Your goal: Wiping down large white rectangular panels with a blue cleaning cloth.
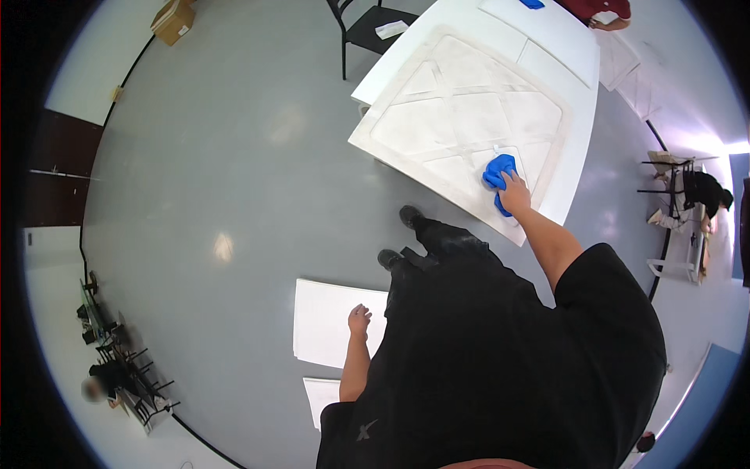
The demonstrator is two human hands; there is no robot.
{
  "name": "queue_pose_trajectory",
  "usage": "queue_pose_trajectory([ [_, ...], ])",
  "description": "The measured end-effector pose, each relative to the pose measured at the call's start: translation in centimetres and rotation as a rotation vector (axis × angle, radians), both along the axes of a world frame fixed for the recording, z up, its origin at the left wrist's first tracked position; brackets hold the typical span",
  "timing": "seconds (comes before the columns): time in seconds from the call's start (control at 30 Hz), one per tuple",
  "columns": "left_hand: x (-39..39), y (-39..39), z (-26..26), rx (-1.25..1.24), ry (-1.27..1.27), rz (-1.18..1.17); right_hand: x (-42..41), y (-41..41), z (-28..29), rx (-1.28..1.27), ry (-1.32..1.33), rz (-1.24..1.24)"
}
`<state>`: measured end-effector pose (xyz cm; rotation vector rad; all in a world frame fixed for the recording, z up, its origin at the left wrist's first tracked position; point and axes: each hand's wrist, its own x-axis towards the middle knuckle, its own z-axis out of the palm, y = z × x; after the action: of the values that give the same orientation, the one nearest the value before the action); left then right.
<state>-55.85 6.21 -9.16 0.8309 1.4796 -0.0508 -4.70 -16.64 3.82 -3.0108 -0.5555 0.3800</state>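
Observation:
My right hand point(514, 193) presses a crumpled blue cloth point(499, 171) against the near right corner area of a large white panel point(422, 126). The panel has a raised rim and crossing ribs, with greyish smudges over its surface. It lies on a white table point(571, 170), and one corner juts past the table's edge. A small white tag shows at the cloth's far side. My left hand point(359, 320) hangs at my side with fingers loosely bent, holding nothing, above flat white boards lower in the view.
White boards point(328, 346) lie low beside my legs. A black chair point(372, 32) bearing a white packet stands beyond the table. Another person's hand point(609, 23) is at the table's far right. A cardboard box point(173, 22) sits by the wall. Other people sit at both sides.

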Motion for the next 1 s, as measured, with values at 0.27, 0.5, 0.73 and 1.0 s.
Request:
queue_pose_trajectory([
  [0.27, -2.5, -2.1, 2.4, 0.052, 0.046, 0.02, -2.0, 2.8, -2.2, 0.202, -0.187, 0.082],
  [0.5, -2.1, -8.6, 5.5, 0.114, 0.155, -0.202, -1.0, 2.6, -2.4, 0.452, -0.067, 0.526],
  [0.73, 1.1, -17.2, 9.3, 0.097, 0.184, -0.239, 6.2, -3.8, -3.0, 0.414, -0.201, 0.453],
  [1.0, -0.7, -23.4, 10.2, 0.101, 0.168, -0.19, 5.8, -4.8, -2.2, 0.394, -0.166, 0.366],
])
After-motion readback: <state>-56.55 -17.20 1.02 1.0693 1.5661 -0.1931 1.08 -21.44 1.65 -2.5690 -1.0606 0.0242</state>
